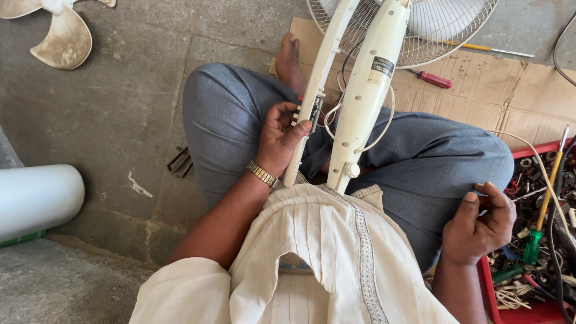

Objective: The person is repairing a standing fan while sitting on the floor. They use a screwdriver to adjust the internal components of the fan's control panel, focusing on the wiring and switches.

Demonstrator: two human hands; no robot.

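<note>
I sit cross-legged on the floor with an opened white fan housing across my lap. My left hand (pixel 279 139) grips the narrow white cover half (pixel 324 66) by its small black switch block (pixel 314 111). The wider housing half (pixel 366 90) lies beside it, joined by white wires (pixel 384 129). Behind them is the fan's wire guard (pixel 444 33). My right hand (pixel 480 223) hovers over my right knee, next to the red tray (pixel 487 282), fingers curled and pinched together; whether it holds something small I cannot tell.
The red tray at the right holds several screws, tools and a green-handled screwdriver (pixel 540 225). A red-handled screwdriver (pixel 433 78) and a yellow one (pixel 480 47) lie on the cardboard (pixel 480 96). A fan blade (pixel 63 39) lies far left, a white cylinder (pixel 36 201) near left.
</note>
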